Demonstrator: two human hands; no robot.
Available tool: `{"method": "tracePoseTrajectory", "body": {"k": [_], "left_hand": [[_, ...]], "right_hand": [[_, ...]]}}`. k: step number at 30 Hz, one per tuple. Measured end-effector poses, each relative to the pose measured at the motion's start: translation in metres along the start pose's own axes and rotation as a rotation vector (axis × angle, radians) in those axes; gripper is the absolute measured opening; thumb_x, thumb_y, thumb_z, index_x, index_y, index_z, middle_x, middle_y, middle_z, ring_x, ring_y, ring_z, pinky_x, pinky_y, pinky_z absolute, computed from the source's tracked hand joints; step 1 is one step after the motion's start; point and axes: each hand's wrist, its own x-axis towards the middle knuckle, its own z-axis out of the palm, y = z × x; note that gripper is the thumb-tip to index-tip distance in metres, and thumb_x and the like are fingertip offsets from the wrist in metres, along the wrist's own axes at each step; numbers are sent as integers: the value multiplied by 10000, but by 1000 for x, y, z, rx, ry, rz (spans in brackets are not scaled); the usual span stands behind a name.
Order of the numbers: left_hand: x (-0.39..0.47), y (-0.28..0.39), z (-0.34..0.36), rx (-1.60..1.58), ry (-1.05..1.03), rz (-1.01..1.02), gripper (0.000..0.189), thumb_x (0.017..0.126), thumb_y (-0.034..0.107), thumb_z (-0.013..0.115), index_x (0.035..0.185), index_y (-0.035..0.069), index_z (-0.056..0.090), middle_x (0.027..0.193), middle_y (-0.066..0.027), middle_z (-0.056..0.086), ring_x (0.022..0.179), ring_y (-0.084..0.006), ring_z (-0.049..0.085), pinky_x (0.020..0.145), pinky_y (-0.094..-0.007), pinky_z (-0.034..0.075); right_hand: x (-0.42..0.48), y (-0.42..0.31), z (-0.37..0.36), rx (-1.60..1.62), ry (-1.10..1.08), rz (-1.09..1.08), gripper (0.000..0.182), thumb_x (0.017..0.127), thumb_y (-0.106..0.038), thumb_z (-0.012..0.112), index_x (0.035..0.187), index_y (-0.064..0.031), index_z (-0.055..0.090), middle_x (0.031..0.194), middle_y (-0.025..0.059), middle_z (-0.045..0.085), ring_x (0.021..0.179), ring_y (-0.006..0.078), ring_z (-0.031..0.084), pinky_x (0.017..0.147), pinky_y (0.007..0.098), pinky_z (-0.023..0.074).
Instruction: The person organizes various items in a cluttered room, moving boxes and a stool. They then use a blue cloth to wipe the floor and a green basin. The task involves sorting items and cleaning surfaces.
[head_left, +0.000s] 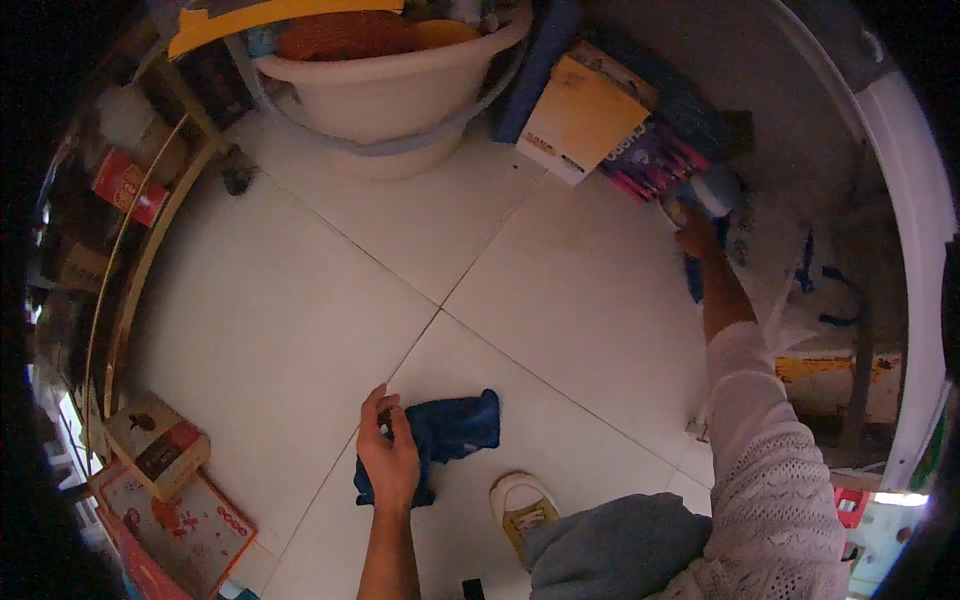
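My left hand (391, 454) hovers over a dark blue piece of cloth (459, 426) that lies crumpled on the tiled floor (300, 315). Its thumb and fingers are loosely curved with a gap between them, and I see nothing held. Out to the right, my right hand (697, 234) reaches into a dim heap of goods by the wall. A pale and blue item (712, 191) is just beyond its fingertips, and something dark blue (694, 279) is beneath the hand. Shadow hides the fingers, so any grip there is unclear.
A large white tub (375, 97) with a handle stands ahead. A yellow and white box (585, 112) leans beside a purple and pink package (652, 161). Along the left runs a shelf rack (142, 262). A cardboard box (159, 442) rests on a flat orange-edged box (195, 525).
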Motion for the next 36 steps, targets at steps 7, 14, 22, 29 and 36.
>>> {"method": "tracePoseTrajectory", "body": {"k": [7,14,22,29,36], "left_hand": [[-5,4,-4,3,-51,-52,309,916,64,496,1224,41,500,1061,-152,627,993,-239,607,869,-352,471],[-4,2,-7,-11,-52,27,331,888,62,530,1216,20,509,1076,-157,610,965,-231,598,774,-332,488],[23,15,-73,405,-386,440,439,860,210,604,1221,-14,497,1148,-227,557,1050,-383,538,919,-429,435],[-4,13,-206,967,-884,93,501,890,322,558,1244,-23,473,1105,-233,561,1022,-389,549,907,-455,441],[-96,-21,-284,231,-300,-334,649,887,368,593,1346,-22,352,1311,-207,468,1192,-291,496,1001,-365,409]], "right_hand": [[-2,-35,-51,-60,-415,174,648,732,-139,602,1342,-47,406,1328,211,451,1222,373,426,1022,425,371],[-66,-12,22,-300,-102,-72,294,753,-113,597,1034,-29,621,1014,169,621,908,304,600,821,382,499],[-110,-212,-48,766,-359,-157,255,924,-191,531,1069,11,585,925,110,626,803,199,595,739,332,497],[-197,-421,-160,1012,-912,-739,574,807,-195,648,1316,-47,426,1111,189,587,959,295,591,882,384,467],[-260,-500,-190,821,-1174,-1479,537,808,-210,652,1276,-26,464,1147,184,575,1022,308,573,907,378,450]]}}
